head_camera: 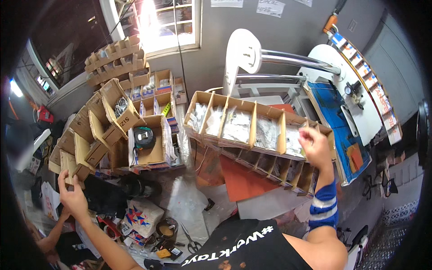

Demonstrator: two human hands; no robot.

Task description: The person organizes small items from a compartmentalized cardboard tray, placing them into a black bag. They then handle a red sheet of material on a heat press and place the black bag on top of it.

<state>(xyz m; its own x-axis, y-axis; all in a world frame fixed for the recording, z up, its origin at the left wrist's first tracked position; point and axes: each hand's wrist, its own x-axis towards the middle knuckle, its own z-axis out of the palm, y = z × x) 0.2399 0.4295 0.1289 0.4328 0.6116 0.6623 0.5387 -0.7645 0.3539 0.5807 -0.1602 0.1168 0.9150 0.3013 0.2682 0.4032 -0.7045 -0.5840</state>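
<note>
At the lower left, my left hand (74, 199) has its fingertips and thumb on either side of the front end of a small cardboard bin (69, 163), part of a stepped stack. On the right, my right hand (315, 145) hangs over the last compartments of a long cardboard divider box (253, 143). Its fingers are curled close together and blurred, so I cannot tell whether they pinch anything. Small clear plastic packets (236, 123) fill several of the box's compartments. A second divider tray (263, 163) sits just beneath, partly covered.
A tape measure (144, 137) lies in an open cardboard box (152, 157). Scissors (190, 240) and a tape roll (166, 227) rest low in front. Behind the divider box stands a white press machine (243, 50) with chrome bars. Another person's arm (54, 233) shows at lower left.
</note>
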